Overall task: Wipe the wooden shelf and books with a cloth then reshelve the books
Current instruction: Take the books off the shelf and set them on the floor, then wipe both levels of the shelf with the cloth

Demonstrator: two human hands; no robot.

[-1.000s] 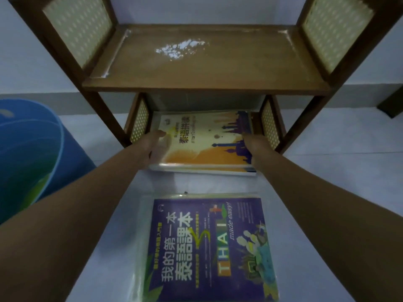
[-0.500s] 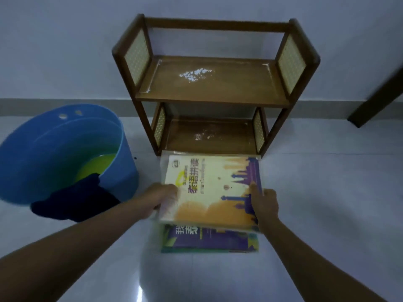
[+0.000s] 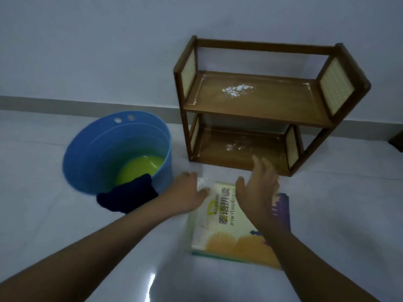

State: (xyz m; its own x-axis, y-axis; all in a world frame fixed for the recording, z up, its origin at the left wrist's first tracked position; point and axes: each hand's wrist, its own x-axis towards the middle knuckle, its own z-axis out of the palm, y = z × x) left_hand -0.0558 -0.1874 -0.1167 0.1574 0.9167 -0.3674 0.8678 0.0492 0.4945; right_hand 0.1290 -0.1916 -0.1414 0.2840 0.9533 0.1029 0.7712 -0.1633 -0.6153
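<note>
Shelf [image 3: 257, 101]: wooden, two boards, woven side panels, white powdery patches on both, at 1 o'clock by the wall. Books [image 3: 231, 223] glossy, stacked flat on the floor before it. Left hand [image 3: 187, 194] rests fingers relaxed at the book's corner; right hand [image 3: 259, 192] hovers, fingers spread. Judged: unloading done, wiping not begun. Next: reach the dark cloth [image 3: 128, 196] draped over the blue plastic bucket [image 3: 98, 149] at 10 o'clock.
</note>
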